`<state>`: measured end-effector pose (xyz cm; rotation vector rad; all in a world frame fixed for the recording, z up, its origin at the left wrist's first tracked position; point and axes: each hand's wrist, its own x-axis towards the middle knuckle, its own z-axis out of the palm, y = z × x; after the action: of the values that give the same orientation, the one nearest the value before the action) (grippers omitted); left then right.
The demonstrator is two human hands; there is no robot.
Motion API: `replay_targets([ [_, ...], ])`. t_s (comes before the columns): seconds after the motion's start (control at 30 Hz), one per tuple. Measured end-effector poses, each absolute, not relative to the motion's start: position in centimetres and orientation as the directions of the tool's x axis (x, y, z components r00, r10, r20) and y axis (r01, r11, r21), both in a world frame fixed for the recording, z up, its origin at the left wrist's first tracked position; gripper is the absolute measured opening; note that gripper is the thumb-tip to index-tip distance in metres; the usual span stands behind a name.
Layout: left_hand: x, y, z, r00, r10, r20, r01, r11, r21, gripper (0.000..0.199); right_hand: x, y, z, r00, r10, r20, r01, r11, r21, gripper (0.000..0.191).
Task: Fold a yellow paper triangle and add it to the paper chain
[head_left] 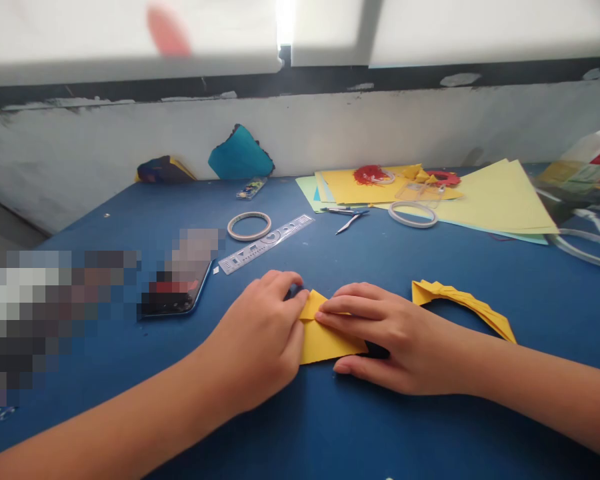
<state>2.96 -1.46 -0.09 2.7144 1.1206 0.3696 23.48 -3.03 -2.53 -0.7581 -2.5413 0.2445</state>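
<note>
A small piece of folded yellow paper (327, 343) lies on the blue table between my hands, its pointed tip facing away from me. My left hand (263, 337) is closed on its left edge, thumb and forefinger pinched near the tip. From the right, the fingertips of my right hand (387, 337) press on the fold, while its thumb rests apart on the table by the paper's lower right corner. Beyond my right wrist sits a curved strip of pleated yellow paper (463, 300), partly hidden by the forearm.
Left of my hands are a phone (183, 280), a clear ruler (265, 245) and a tape roll (249, 227). Farther back lie a compass (351, 217), a white ring (413, 215) and stacked coloured sheets (500, 200). Cables (587, 250) run along the right edge.
</note>
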Motion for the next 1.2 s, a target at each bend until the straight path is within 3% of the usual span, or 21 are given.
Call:
replay_targets([
  [0.2,2.6,-0.6,-0.2,0.73,0.665,0.157,0.647,-0.747,0.153,0.037,23.3,-3.0,-2.4,-0.736,0.546,0.4,0.473,0.838,-0.272,0.037],
  [0.6,2.7,-0.2,0.4,0.741,0.666,0.088,0.648,-0.743,0.167,0.035,23.4,-3.1,-2.6,-0.734,0.524,0.431,0.474,0.851,-0.227,0.044],
  [0.8,2.8,-1.0,0.8,0.776,0.625,0.082,0.627,-0.779,0.007,0.034,23.4,-3.2,-2.6,-0.74,0.541,0.4,0.498,0.84,-0.216,0.045],
  [0.93,2.7,-2.0,1.2,0.782,0.619,0.076,0.623,-0.782,-0.038,0.033,23.4,-3.3,-2.5,-0.742,0.547,0.388,0.507,0.836,-0.208,0.045],
  [1.2,2.4,-1.3,0.7,0.725,0.642,0.249,0.634,-0.764,0.121,0.034,23.4,-3.3,-2.6,-0.738,0.551,0.39,0.503,0.834,-0.225,0.034],
])
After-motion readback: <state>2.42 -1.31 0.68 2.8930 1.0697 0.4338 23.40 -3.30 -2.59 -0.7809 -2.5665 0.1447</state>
